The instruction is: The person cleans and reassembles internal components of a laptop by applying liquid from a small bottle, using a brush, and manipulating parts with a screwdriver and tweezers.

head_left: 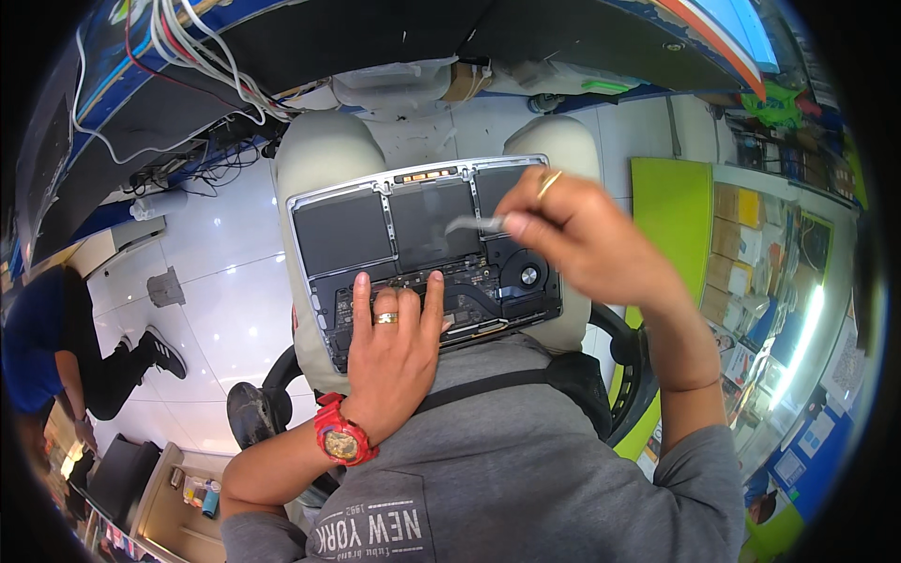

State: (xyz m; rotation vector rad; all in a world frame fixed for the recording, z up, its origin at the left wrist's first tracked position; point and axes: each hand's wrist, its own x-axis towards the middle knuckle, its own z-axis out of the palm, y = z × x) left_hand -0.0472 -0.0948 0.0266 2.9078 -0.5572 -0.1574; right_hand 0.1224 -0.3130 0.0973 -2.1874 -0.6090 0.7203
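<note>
An opened laptop base (343, 230) rests across my lap, its inner parts bare. Black battery cells (427, 220) fill the half nearer my knees, and a circuit board and a round fan (528, 276) lie in the half nearer my body. My left hand (396, 324) lies on the board, fingers stretched and slightly apart, holding nothing. Above the right battery cell, my right hand (572, 230) pinches a pair of curved tweezers (477, 224). Their tip hangs over the middle battery cell; whether it touches cannot be told. The right hand is slightly blurred.
A dark workbench edge with bundled cables (202, 56) runs beyond my knees. A lime-green panel (668, 225) and a lit glass display case (779, 310) stand at right. At left another person (56, 347) bends down near an open drawer (178, 511).
</note>
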